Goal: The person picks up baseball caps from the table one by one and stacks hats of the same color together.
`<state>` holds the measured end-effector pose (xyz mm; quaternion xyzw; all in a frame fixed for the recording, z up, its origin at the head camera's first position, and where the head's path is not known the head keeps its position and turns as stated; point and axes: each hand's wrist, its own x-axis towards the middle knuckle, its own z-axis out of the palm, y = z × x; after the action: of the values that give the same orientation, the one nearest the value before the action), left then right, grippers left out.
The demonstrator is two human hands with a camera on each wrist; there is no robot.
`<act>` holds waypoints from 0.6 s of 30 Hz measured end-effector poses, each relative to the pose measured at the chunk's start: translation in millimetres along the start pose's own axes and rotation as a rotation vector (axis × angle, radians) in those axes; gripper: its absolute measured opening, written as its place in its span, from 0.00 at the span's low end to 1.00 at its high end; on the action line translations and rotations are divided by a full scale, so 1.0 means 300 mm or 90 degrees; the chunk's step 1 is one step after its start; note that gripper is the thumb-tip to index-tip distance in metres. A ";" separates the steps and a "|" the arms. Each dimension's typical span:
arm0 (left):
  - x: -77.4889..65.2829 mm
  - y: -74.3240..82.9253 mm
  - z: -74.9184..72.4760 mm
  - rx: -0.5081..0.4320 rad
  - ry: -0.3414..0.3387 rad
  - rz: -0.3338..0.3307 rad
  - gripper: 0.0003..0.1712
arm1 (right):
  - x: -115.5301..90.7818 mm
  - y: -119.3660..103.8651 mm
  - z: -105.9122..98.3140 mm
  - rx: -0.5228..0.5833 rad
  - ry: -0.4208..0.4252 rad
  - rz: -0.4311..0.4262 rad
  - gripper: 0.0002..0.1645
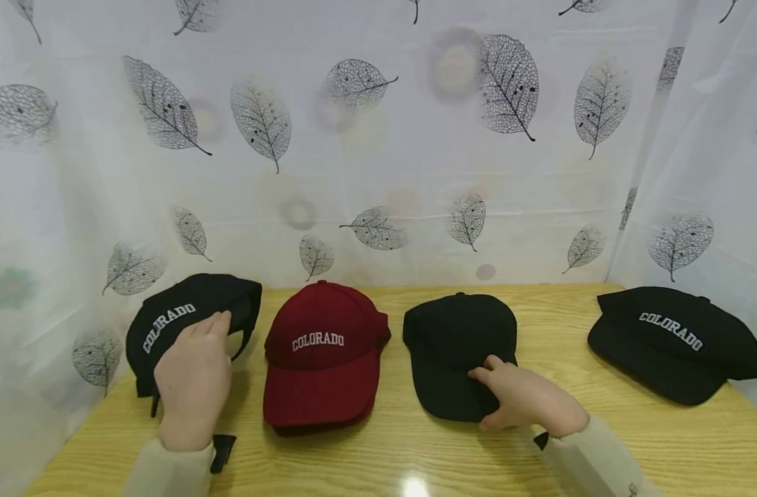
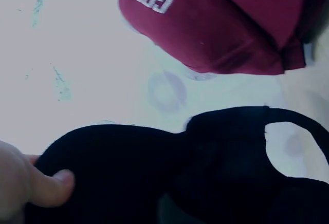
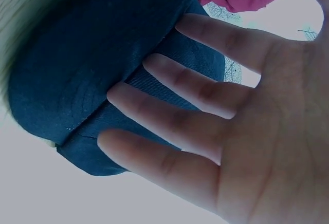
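Note:
At the far left, my left hand pinches a black baseball cap lettered COLORADO, which is tilted. The left wrist view has the thumb lying on that cap's dark fabric, with the other fingers mostly hidden. Toward the right, my right hand reaches over the brim of a plain black cap. Its fingers are spread and nearly straight across the cap, along the seam between brim and crown. Between the hands sits a red COLORADO cap, brim forward.
Another black COLORADO cap lies at the far right, tilted sideways. All the caps are on a wooden table. A white curtain with leaf prints hangs behind and along both sides.

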<state>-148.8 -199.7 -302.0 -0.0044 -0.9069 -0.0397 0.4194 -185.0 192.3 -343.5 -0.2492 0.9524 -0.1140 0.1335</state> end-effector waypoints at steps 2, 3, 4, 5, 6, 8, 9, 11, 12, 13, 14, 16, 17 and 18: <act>0.004 0.008 -0.008 -0.013 0.043 0.027 0.22 | -0.002 0.004 -0.004 0.008 0.011 -0.002 0.40; 0.006 0.013 -0.013 -0.021 0.064 0.040 0.23 | -0.002 0.008 -0.008 0.008 0.025 -0.010 0.40; 0.008 0.019 -0.016 -0.030 0.090 0.054 0.23 | -0.004 0.012 -0.014 0.008 0.047 -0.025 0.39; 0.010 0.028 -0.022 -0.038 0.113 0.069 0.24 | -0.006 0.016 -0.020 0.007 0.076 -0.046 0.37; 0.011 0.038 -0.028 -0.053 0.139 0.085 0.25 | -0.008 0.019 -0.026 0.007 0.109 -0.065 0.34; 0.013 0.063 -0.037 -0.081 0.194 0.120 0.25 | -0.013 0.023 -0.041 0.011 0.184 -0.107 0.27; 0.014 0.077 -0.040 -0.095 0.222 0.138 0.24 | -0.014 0.022 -0.047 0.019 0.221 -0.120 0.23; 0.016 0.109 -0.046 -0.129 0.269 0.180 0.21 | -0.018 0.016 -0.058 0.062 0.282 -0.148 0.13; 0.015 0.126 -0.047 -0.146 0.289 0.200 0.19 | -0.020 0.011 -0.062 0.088 0.305 -0.158 0.10; 0.015 0.143 -0.046 -0.155 0.307 0.219 0.17 | -0.021 0.006 -0.065 0.115 0.328 -0.171 0.07; 0.013 0.159 -0.044 -0.166 0.323 0.237 0.16 | -0.022 -0.001 -0.068 0.144 0.348 -0.182 0.04; 0.008 0.191 -0.040 -0.185 0.349 0.270 0.15 | -0.025 -0.018 -0.071 0.207 0.380 -0.203 0.02; 0.004 0.206 -0.038 -0.193 0.359 0.285 0.16 | -0.028 -0.027 -0.072 0.239 0.388 -0.210 0.02; -0.001 0.220 -0.035 -0.200 0.366 0.299 0.16 | -0.030 -0.036 -0.074 0.276 0.393 -0.217 0.03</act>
<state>-138.1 -134.8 -291.0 -0.2643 -0.7096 -0.0804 0.6481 -179.5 191.1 -317.9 -0.3232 0.8469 -0.4019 -0.1298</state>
